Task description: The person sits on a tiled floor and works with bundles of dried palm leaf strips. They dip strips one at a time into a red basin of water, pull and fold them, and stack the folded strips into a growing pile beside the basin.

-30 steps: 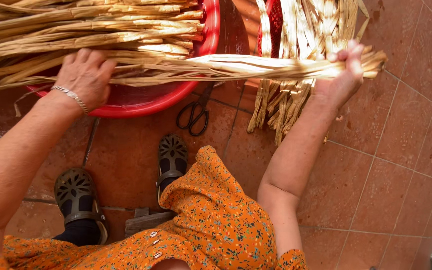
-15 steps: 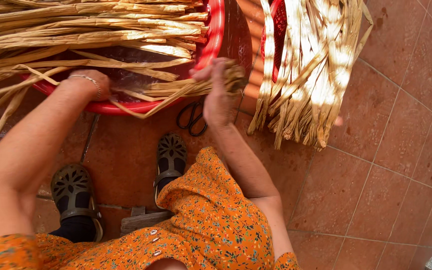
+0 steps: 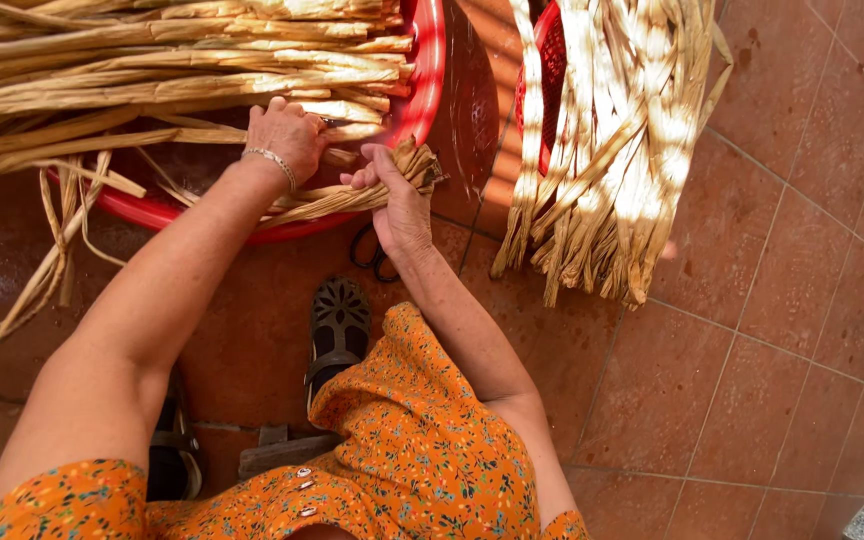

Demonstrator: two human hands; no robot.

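My right hand [image 3: 397, 205] and left hand [image 3: 287, 135] both grip a bundle of dried strips [image 3: 352, 195] over the red basin's [image 3: 427, 90] rim; scissors [image 3: 372, 255] lie beneath, a second heap of strips [image 3: 612, 150] hangs beside.

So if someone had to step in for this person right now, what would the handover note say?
Right hand: closed around the end of a bundle of dried leaf strips, held over the rim of the red basin.
Left hand: resting on the same bundle, further along it.
Basin: holds a heap of long strips.
Second pile of strips: draped over a red basket on the tiled floor.
Scissors: on the floor under the right hand, untouched.
Done or left: cannot tell.
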